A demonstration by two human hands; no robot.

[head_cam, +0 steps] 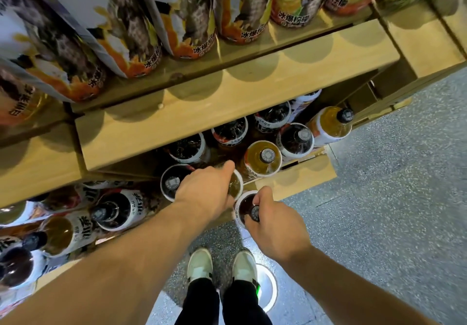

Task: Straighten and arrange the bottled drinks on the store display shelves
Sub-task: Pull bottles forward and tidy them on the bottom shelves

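Fingers [261, 195] of the right hand [275, 223] are curling tight round the black cap and neck of a dark bottle [243, 204], which is sitting at the front lip of the bottom shelf [290, 183], at six o'clock from the cluster behind it; whether its base is resting on the wood or hanging clear, cannot tell. Left hand [204, 190] is lying over the top of an amber bottle [236, 184] touching the dark one at its ten o'clock; one finger is stretching toward twelve, the others are hiding under the palm, so grip or mere press is not showing. Progress, as a judgement: partway. Top-row bottles [177, 21] are standing in an even line, seemingly done. The bottom bay is looking loose, its uprights sitting staggered around a gap, and a leaning bottle [333, 125] at two o'clock is tipping outward near the corner. Neighbouring bottles [118, 211] at eight o'clock are appearing tilted, though the wide lens may be exaggerating this. A middle shelf board [227, 112] is covering the back rows, and motion blur is smearing most labels
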